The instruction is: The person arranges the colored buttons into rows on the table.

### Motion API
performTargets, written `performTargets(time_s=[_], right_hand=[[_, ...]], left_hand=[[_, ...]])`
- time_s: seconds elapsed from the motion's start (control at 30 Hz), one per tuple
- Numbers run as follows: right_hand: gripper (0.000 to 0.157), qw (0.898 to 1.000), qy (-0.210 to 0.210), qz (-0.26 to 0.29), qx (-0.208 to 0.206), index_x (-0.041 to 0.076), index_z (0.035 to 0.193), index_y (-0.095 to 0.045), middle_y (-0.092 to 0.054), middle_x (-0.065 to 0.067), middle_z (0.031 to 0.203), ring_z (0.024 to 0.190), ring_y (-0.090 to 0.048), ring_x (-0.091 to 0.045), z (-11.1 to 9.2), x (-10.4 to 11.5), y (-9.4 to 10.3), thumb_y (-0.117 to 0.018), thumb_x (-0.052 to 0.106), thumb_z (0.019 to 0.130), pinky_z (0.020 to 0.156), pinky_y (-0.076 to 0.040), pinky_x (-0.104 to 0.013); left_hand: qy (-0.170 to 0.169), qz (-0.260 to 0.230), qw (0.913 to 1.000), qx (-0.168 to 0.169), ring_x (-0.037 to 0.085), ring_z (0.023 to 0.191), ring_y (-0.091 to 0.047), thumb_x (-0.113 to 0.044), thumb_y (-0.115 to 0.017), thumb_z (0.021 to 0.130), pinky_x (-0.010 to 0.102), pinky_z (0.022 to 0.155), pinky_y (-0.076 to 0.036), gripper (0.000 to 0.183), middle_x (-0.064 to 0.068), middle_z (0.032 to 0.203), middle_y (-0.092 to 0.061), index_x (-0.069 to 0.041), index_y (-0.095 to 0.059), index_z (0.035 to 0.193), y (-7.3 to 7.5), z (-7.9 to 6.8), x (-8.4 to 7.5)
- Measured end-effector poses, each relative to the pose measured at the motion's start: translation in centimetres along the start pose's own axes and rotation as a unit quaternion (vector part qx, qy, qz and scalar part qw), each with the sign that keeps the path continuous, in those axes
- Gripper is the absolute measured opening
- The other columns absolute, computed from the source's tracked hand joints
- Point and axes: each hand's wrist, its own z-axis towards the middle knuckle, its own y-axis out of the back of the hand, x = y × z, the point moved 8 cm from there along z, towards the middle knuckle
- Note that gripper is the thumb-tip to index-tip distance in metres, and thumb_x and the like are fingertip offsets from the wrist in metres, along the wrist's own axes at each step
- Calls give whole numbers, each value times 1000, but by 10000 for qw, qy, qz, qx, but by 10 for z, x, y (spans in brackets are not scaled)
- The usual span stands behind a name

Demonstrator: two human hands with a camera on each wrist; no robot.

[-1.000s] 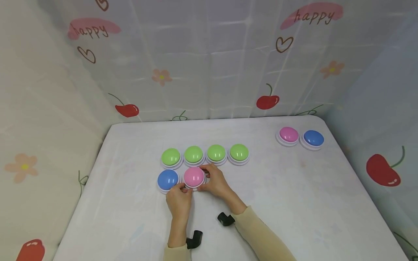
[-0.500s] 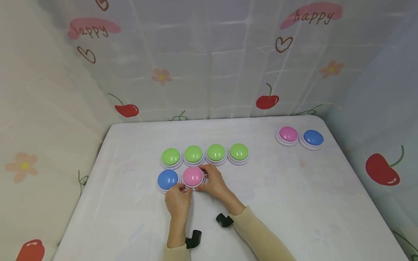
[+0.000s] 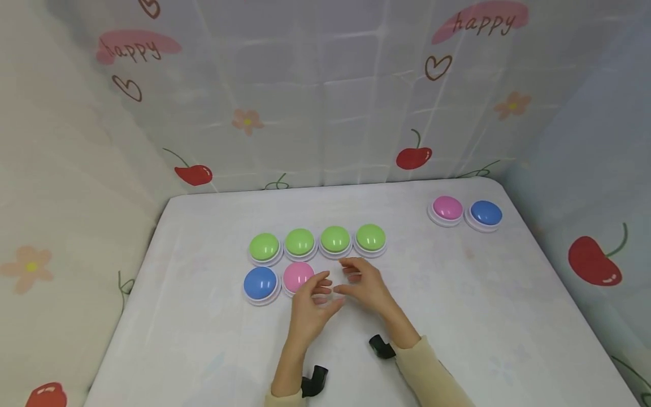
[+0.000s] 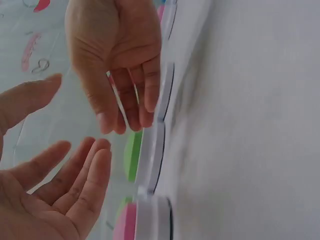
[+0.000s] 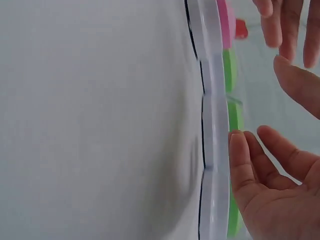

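My left hand (image 3: 311, 308), fingers spread and relaxed, hovers in front of a pink push button (image 3: 297, 276) and covers part of its white base. Facing it, my right hand (image 3: 370, 287) has its fingers loosely bent with nothing between them. In the left wrist view both palms face each other with bare air between. A blue push button (image 3: 260, 283) sits just left of the pink one. Behind them stands a row of several green push buttons (image 3: 299, 242), their round white bases side by side.
At the far right corner of the white-covered table (image 3: 488, 316) stand another pink button (image 3: 447, 208) and a blue button (image 3: 486, 213) side by side. A printed curtain (image 3: 325, 90) hangs along the back edge. Each wrist wears a black camera mount (image 3: 381, 346).
Both hands have let go of the near pink button and moved right, with their fingers opened. The button stays beside the blue one. The head view has shifted slightly.
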Motion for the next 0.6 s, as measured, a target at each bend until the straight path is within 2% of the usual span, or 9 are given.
performTargets(time_s=[0.1, 0.17, 0.23, 0.33, 0.4, 0.47, 0.53, 0.6], right_hand=[[58, 9977, -400, 70, -539, -3, 128, -57, -62, -23, 123, 112, -62, -36, -3, -17, 47, -82, 6, 76, 95, -54, -44], [58, 9916, -712, 34, -1077, -3, 130, -56, -61, -22, 126, 115, -60, -35, -5, -28, 83, -80, 8, 78, 97, -53, -45], [61, 9801, -1002, -64, -1713, -1, 134, -53, -58, -22, 131, 119, -56, -34, -7, -40, 119, -79, 11, 81, 101, -50, -45], [70, 9549, -1480, -244, -2562, 2, 143, -44, -49, -19, 140, 127, -48, -33, -9, -59, 167, -77, 18, 84, 107, -45, -46], [78, 9379, -1805, -304, -2948, 3, 148, -35, -42, -19, 146, 132, -42, -34, -8, -71, 191, -76, 23, 85, 111, -40, -47], [84, 9243, -2135, -311, -3149, 5, 151, -27, -35, -18, 152, 138, -36, -34, -4, -84, 209, -75, 28, 86, 115, -36, -48], [88, 9144, -2387, -241, -3260, 6, 153, -22, -30, -17, 155, 142, -31, -33, 1, -95, 223, -74, 31, 86, 117, -33, -47], [90, 9090, -2525, -163, -3311, 5, 154, -20, -27, -17, 157, 144, -28, -33, 8, -104, 232, -74, 30, 86, 119, -31, -46]], left_hand=[[-178, -445, 9987, 162, 33, 105, -62, -13, -84, 75, 47, 88, -57, 66, 21, 120, -62, -5, -56, 133, -29, 2, -6], [-291, -564, 9975, 300, 32, 109, -60, -15, -84, 75, 44, 90, -56, 70, 20, 125, -60, -8, -52, 137, -49, 4, -10], [-395, -590, 9963, 488, 30, 112, -58, -17, -84, 76, 40, 92, -55, 74, 18, 128, -57, -11, -48, 140, -68, 7, -15], [-565, -549, 9939, 770, 29, 116, -55, -19, -83, 77, 36, 95, -54, 78, 13, 132, -54, -15, -43, 144, -93, 12, -23], [-665, -499, 9925, 899, 29, 118, -54, -19, -82, 78, 34, 96, -53, 79, 10, 134, -52, -16, -41, 146, -107, 17, -28], [-737, -458, 9913, 992, 29, 120, -52, -19, -82, 78, 32, 96, -52, 80, 7, 135, -51, -16, -40, 146, -118, 23, -31], [-794, -393, 9905, 1052, 29, 120, -52, -18, -81, 79, 31, 96, -51, 80, 7, 136, -50, -16, -39, 147, -129, 30, -34], [-838, -320, 9898, 1106, 29, 120, -51, -18, -80, 80, 31, 96, -51, 79, 10, 136, -50, -15, -39, 147, -139, 35, -35]])
